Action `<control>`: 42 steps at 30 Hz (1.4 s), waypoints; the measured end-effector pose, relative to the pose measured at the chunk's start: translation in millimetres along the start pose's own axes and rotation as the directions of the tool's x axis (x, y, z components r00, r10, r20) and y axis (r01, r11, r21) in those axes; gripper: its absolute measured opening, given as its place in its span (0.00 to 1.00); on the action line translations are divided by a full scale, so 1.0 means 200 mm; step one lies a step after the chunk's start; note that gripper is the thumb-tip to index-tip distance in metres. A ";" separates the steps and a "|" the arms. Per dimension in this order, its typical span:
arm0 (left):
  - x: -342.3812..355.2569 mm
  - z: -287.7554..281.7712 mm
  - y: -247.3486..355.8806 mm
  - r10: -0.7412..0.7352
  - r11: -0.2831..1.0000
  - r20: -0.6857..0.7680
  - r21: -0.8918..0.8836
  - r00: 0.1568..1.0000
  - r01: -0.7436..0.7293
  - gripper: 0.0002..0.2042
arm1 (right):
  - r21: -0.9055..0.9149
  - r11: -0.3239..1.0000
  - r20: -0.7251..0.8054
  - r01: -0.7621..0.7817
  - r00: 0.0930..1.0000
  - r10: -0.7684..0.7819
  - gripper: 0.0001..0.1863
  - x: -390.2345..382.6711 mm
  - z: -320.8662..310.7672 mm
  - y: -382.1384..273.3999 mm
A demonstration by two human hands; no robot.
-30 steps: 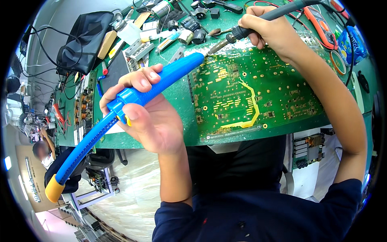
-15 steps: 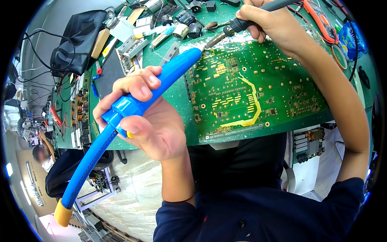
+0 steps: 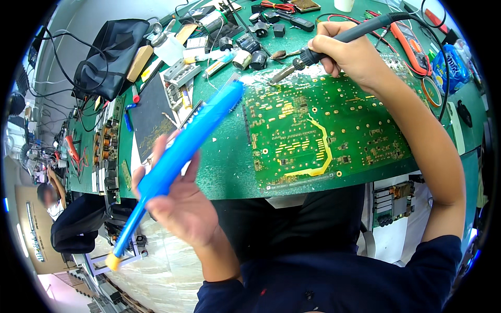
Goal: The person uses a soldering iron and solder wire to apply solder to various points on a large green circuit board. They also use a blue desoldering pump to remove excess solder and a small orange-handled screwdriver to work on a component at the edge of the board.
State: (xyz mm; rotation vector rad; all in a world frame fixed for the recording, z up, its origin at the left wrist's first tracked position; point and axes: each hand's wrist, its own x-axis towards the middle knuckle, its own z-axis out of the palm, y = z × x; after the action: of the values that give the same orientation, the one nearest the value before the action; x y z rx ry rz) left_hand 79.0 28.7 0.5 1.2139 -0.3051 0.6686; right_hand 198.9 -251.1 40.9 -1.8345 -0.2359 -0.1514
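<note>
My left hand (image 3: 185,214) is closed round a blue desoldering pump (image 3: 190,138), held up at a slant over the table's front edge. Its nozzle end points up and right, and its plunger rod with a yellow end sticks out toward the lower left. In my right hand (image 3: 347,57) is a soldering iron (image 3: 368,28) with a dark handle, gripped near its collar. The iron's metal end reaches the upper left edge of a large green circuit board (image 3: 360,122); whether it touches I cannot tell. A yellow-gold trace bends across the board.
Cylindrical capacitors (image 3: 242,59) and other loose parts lie behind the board. An orange multimeter (image 3: 408,43) with leads and a blue package (image 3: 449,70) stand at right. At left are a black bag (image 3: 112,57) and more circuit boards (image 3: 108,146). Another person (image 3: 55,195) is far left.
The pump's nozzle has moved left and down, away from the iron's tip and off the board. My left hand has shifted lower; the iron stays over the board's upper left edge.
</note>
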 end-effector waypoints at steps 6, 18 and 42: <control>-0.02 -0.17 0.14 0.217 0.973 -0.094 -0.056 0.972 -0.222 0.25 | -0.021 1.000 0.041 0.001 0.999 0.000 0.14 0.01 0.01 -0.01; 0.08 -0.34 0.43 0.541 0.824 -0.268 0.357 0.797 -0.440 0.30 | 0.140 0.983 -0.083 -0.116 0.988 0.129 0.11 0.02 -0.01 -0.11; 0.25 0.09 0.13 -0.482 0.269 0.473 0.881 0.738 -0.389 0.17 | 0.215 0.975 0.073 0.047 0.995 -0.064 0.28 -0.03 0.01 -0.25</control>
State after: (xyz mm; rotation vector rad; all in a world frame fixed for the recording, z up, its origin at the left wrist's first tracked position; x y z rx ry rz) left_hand 103.6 32.6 55.0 2.7662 -0.4839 0.2196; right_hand 180.5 -236.3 85.3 -1.6223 -0.3465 -0.0886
